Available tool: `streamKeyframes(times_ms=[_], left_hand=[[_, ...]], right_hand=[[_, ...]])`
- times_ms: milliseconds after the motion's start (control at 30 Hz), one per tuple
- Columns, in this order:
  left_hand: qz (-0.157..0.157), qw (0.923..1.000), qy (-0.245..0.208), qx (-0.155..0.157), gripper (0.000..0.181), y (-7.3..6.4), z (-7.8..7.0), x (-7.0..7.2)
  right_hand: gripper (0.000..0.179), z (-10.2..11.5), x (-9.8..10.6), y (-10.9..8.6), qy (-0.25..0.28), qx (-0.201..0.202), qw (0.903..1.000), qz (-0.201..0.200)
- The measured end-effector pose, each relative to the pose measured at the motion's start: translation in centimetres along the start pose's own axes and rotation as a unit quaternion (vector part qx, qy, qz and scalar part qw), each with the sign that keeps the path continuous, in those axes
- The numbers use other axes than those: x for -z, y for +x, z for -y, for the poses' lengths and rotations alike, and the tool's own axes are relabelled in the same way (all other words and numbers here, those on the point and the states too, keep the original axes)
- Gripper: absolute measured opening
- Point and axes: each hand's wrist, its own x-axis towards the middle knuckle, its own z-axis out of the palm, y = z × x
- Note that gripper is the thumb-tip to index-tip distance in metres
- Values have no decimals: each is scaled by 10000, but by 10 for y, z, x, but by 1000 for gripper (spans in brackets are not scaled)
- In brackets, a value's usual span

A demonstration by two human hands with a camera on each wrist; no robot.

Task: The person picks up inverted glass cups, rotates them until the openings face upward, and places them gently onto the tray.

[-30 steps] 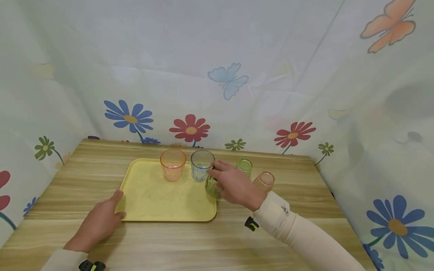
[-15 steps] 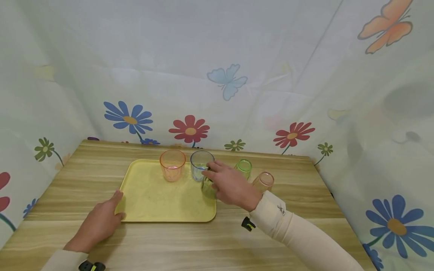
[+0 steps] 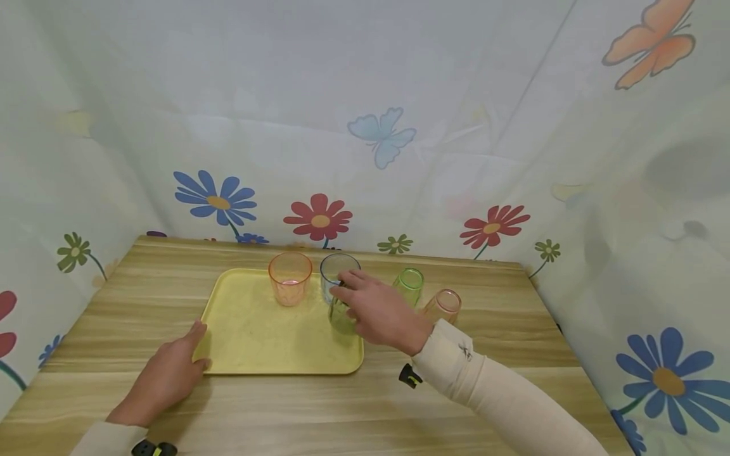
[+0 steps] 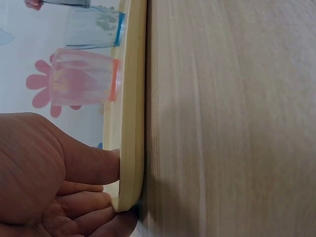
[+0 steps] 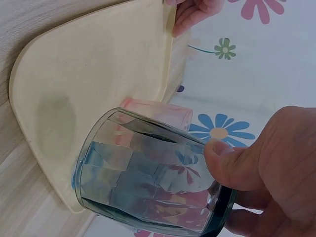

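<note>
My right hand (image 3: 384, 313) grips a grey-green glass tumbler (image 3: 342, 316) by its thick dark base. In the right wrist view the tumbler (image 5: 143, 173) is turned rim-down over the tray, its rim towards the tray surface. My left hand (image 3: 168, 373) holds the yellow tray (image 3: 268, 342) at its front left corner, thumb and fingers about the rim in the left wrist view. An orange-rimmed tumbler (image 3: 290, 278) and a blue-rimmed tumbler (image 3: 333, 263) stand upright along the tray's back edge. The right hand and its tumbler partly cover the blue one.
Right of the tray, a green tumbler (image 3: 410, 285) and an orange tumbler (image 3: 443, 305) stand upside down on the wooden table (image 3: 490, 386); the right hand is close in front of them. A flowered curtain (image 3: 274, 145) rises behind the table and along both sides.
My right hand has moved left with the grey-green tumbler, further in over the tray. The left hand and the other tumblers have stayed where they were.
</note>
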Motion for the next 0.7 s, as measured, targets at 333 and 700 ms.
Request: streamKeyframes(times_ms=[333, 700], left_hand=[[-50, 10000, 2, 26, 71, 0, -1, 1], [-74, 10000, -21, -16, 70, 0, 0, 1]], right_hand=[[52, 5, 0, 6, -84, -12, 9999, 60], [49, 8, -1, 11, -38, 125, 9999, -9]])
